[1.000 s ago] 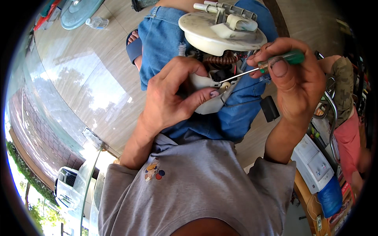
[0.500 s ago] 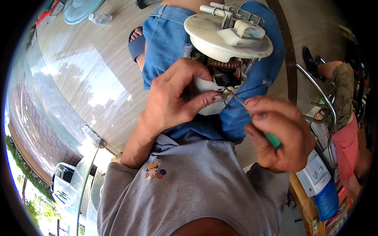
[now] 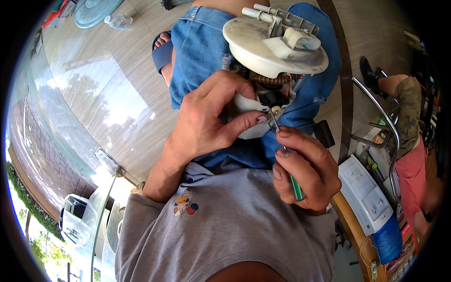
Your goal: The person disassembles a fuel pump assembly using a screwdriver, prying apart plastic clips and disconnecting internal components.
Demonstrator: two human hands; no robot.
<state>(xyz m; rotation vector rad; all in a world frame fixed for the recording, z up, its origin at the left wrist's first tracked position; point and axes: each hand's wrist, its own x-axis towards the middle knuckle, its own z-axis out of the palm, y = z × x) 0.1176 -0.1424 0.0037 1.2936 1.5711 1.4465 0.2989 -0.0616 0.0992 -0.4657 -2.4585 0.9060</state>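
Clamps left hand [image 3: 199,115] on white housing [image 3: 254,132] below round lid [image 3: 249,42]; pinches green-handled screwdriver [image 3: 296,189] there in right hand [image 3: 310,170].

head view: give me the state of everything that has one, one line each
left hand, thumb and fingers gripping the white housing
right hand, closed around the screwdriver
screwdriver, held, tip at the housing's edge
white housing, gripped, black part inside exposed
round cap, tilted, apart from the housing
brown coiled tube, exposed below the cap
sandal, worn
plastic bottle, on the floor, fill unclear
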